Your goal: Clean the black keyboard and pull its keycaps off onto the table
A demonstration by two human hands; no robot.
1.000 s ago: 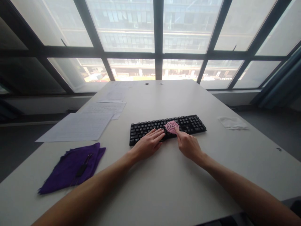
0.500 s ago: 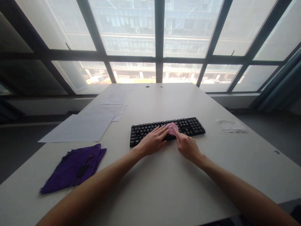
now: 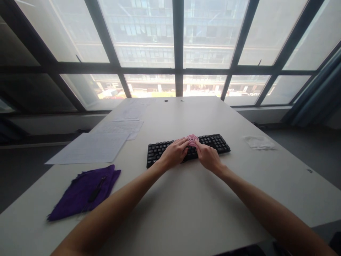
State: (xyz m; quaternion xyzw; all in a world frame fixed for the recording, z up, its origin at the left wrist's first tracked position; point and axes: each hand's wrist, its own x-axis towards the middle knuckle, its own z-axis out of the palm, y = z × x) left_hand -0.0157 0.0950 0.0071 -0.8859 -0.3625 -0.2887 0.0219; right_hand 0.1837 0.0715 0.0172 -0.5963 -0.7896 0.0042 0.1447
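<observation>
A black keyboard (image 3: pixel 221 143) lies slightly slanted across the white desk. Over its middle is a round pink disc (image 3: pixel 192 139) with concentric rings, which looks like a soft scrubber brush. My left hand (image 3: pixel 173 153) holds the disc's left edge with fingers drawn together. On the lower right edge, my right hand (image 3: pixel 209 156) grips it with thumb and index finger, the other fingers curled. The disc's underside is hidden, so I cannot tell how firmly it touches the keys. My hands cover part of the keyboard's lower middle.
A folded purple cloth (image 3: pixel 71 199) lies at left, with a dark slim-tipped tool (image 3: pixel 96 191) on top. Paper sheets (image 3: pixel 90 149) spread along the left side. A clear plastic bag (image 3: pixel 259 143) rests at right. Large windows stand beyond the white desk (image 3: pixel 197 206).
Both hands and the pink disc have moved slightly up and away over the keyboard. The left fingers, flatter before, are now more bent at the disc. The whole view has shifted slightly.
</observation>
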